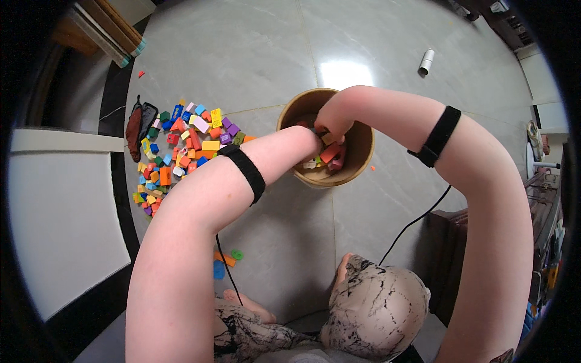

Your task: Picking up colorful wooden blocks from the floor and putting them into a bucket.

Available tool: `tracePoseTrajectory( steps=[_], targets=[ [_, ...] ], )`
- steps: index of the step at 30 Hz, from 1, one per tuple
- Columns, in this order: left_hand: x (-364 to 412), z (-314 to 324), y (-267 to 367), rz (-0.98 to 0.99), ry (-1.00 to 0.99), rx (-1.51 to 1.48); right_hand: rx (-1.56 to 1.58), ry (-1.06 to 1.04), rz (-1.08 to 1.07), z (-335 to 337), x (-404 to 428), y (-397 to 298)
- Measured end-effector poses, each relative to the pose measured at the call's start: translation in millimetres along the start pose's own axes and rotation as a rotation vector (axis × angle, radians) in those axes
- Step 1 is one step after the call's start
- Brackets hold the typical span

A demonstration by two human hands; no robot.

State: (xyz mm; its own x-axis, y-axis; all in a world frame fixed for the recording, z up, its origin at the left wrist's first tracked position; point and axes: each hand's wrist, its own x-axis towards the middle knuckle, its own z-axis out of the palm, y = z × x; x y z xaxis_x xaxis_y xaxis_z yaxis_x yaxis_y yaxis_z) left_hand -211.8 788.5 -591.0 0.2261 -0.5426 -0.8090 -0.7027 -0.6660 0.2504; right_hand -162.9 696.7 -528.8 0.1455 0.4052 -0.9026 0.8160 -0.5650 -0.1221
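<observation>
Both of my hands reach down into a round brown bucket (363,168) on the floor. My left hand (310,141) bends over its near left rim, and its fingers are hidden below the wrist. My right hand (335,123) comes in from the right with fingers pointing down among the blocks; whether it grips one is not visible. Inside lie several toy blocks, among them a red-orange block (330,153) and a pink block (336,163). A dark strip crosses beside the right fingers.
A large pile of colourful toy blocks (195,136) spreads left of the bucket, beside a dark and brown pouch (135,129). A white cardboard tube (426,62) lies at far right. Loose pieces, including an orange block (225,259), and a black cable (415,221) lie nearer my legs.
</observation>
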Motion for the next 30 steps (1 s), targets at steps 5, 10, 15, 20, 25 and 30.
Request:
tracePoseTrajectory(
  steps=[5,10,15,20,25,30],
  targets=[
    [-9,9,-9,0.017,0.050,0.006,0.071,-0.030,0.066,-14,-20,-9],
    [-72,-22,-1,0.022,0.139,-0.196,0.254,0.194,0.115,-47,-63,-23],
    [-159,29,-42,0.095,0.555,-0.724,0.337,0.570,0.163,-83,-83,-86],
    [-202,138,-84,-0.134,0.646,-0.746,0.368,0.631,-0.181,-80,-38,-152],
    [-206,272,-78,-0.435,0.364,-0.617,0.306,0.468,-0.364,-28,69,-210],
    [-201,314,-58,-0.508,0.620,-0.572,0.331,0.484,-0.110,12,118,-223]
  ],
)
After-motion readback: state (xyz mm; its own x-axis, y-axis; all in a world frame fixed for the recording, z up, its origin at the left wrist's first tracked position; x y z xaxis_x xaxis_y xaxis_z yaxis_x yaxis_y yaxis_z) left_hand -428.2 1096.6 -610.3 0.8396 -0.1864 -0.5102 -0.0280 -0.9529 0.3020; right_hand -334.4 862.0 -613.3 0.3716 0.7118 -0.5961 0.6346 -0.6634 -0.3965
